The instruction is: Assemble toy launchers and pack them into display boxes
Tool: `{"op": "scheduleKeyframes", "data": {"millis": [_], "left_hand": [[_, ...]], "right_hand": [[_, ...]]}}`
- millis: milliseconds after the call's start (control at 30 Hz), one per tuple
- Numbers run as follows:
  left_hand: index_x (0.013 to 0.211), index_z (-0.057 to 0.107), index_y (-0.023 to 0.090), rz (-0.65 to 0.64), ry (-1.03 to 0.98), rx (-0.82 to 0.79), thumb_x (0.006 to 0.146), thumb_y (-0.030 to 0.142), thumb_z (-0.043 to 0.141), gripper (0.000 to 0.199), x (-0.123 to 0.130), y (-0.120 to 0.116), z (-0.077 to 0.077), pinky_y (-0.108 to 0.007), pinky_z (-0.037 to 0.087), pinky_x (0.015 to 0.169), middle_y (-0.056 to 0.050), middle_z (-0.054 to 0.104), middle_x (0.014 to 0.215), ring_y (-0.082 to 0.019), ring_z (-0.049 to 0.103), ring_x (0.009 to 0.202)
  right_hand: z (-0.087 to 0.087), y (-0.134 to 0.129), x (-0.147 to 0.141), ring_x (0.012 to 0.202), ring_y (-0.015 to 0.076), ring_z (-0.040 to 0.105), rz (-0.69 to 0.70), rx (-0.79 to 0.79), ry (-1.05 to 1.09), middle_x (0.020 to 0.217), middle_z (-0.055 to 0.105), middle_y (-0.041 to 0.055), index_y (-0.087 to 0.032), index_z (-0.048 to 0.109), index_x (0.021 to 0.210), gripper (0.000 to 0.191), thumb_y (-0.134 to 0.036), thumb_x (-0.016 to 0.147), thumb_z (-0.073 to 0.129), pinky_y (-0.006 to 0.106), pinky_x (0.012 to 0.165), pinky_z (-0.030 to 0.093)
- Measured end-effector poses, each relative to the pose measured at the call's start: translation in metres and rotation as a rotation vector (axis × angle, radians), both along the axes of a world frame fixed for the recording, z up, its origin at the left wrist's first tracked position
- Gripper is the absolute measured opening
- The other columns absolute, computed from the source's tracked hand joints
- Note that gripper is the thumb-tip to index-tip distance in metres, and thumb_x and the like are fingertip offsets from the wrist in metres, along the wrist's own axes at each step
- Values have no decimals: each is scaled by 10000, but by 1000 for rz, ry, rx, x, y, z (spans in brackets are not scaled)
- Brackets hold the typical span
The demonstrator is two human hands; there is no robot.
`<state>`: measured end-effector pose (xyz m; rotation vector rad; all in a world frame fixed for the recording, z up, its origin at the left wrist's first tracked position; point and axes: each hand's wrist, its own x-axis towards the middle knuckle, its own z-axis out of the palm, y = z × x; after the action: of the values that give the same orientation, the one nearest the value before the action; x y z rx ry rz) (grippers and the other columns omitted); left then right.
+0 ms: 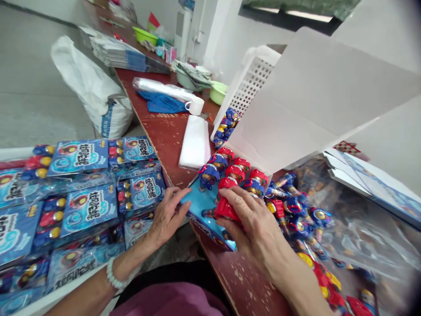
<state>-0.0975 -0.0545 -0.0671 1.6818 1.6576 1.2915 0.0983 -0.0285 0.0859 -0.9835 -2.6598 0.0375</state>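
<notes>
A blue display box [196, 202] sits at the table edge, its tall white lid [322, 92] standing up behind it. Rows of red and blue plastic toys [238, 166] fill the far part of the box. My right hand [258, 219] reaches in from the right, fingers curled over a red plastic toy [225, 209] near the front. The fingers hide part of that toy. At the box's left wall is my left hand [168, 214], fingers and thumb apart, fingertips by the rim and nothing held.
Loose toys [296, 206] lie on clear plastic at right, beside flat printed cardboard [371, 180]. A white crate [243, 83] with blue toys stands behind. Left, a large container holds packaged toys [87, 206]. A white mug [196, 105] and white plastic bags [194, 142] are on the red table.
</notes>
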Motion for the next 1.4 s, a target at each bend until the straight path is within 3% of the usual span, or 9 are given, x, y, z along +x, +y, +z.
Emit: {"op": "scheduleKeyframes", "data": {"millis": [433, 633, 733, 833, 933, 1033, 1167, 1300, 1400], "left_hand": [[1257, 547, 178, 12, 134, 17, 928, 389, 432, 407, 1, -1, -3, -360, 440, 931, -108, 460, 1170, -219, 503, 1096], [1248, 553, 178, 12, 151, 11, 920, 425, 433, 428, 0, 1, -7, -335, 480, 865, -102, 466, 1167, -221, 519, 1085], [1243, 558, 193, 9, 168, 23, 908, 461, 436, 446, -1, 0, -10, -326, 499, 822, -96, 466, 1179, -232, 522, 1087], [1257, 536, 223, 22, 188, 43, 901, 498, 426, 464, -1, -1, -11, -319, 507, 780, -82, 473, 1184, -237, 527, 1074], [1259, 513, 239, 20, 223, 22, 914, 478, 414, 432, -1, -1, -7, -336, 486, 841, -73, 469, 1182, -243, 506, 1111], [1246, 516, 247, 22, 242, -10, 917, 457, 421, 402, 1, -1, -3, -346, 471, 879, -68, 460, 1182, -245, 505, 1115], [1247, 529, 260, 21, 246, -23, 907, 448, 439, 398, 6, -3, -2, -317, 493, 846, -60, 465, 1184, -241, 531, 1098], [1260, 539, 256, 26, 242, -75, 897, 442, 467, 415, 13, -5, -3, -292, 498, 838, -64, 460, 1230, -239, 538, 1105], [1266, 542, 247, 10, 238, -84, 891, 469, 468, 442, 13, -3, -3, -299, 503, 825, -74, 470, 1223, -238, 554, 1073]], "right_hand": [[9, -11, 3, 1100, 272, 543, -33, -54, -100, 1283, 527, 137, -164, 441, 1298, 408, -262, 913, 530, 473, 914, 472], [-8, 1, -7, 1020, 257, 551, -45, -166, -152, 1174, 558, 135, -150, 487, 1258, 405, -336, 904, 551, 421, 869, 468], [-13, -4, -11, 1033, 255, 539, -100, -173, -173, 1131, 573, 105, -196, 508, 1242, 389, -377, 902, 555, 459, 904, 431], [-3, -9, -9, 1107, 260, 495, -97, -127, -120, 1189, 557, 63, -276, 503, 1264, 448, -482, 871, 564, 497, 962, 386], [13, -4, 16, 1125, 204, 500, -100, -63, 80, 1288, 495, 59, -280, 486, 1292, 422, -455, 909, 512, 385, 956, 431], [15, 21, 74, 1050, 174, 555, -335, 83, 230, 1185, 544, 80, -219, 544, 1207, 281, -304, 958, 446, 338, 913, 461], [-19, 63, 154, 1038, 255, 559, -867, 24, -215, 1141, 548, 134, -179, 519, 1261, 410, -264, 862, 560, 400, 833, 471], [-52, 81, 183, 1039, 301, 546, -985, 8, -309, 1187, 521, 166, -206, 440, 1349, 572, -262, 805, 609, 392, 760, 456], [-55, 83, 184, 1047, 287, 546, -996, 19, -338, 1179, 553, 159, -208, 444, 1337, 506, -253, 846, 559, 359, 781, 430]]}}
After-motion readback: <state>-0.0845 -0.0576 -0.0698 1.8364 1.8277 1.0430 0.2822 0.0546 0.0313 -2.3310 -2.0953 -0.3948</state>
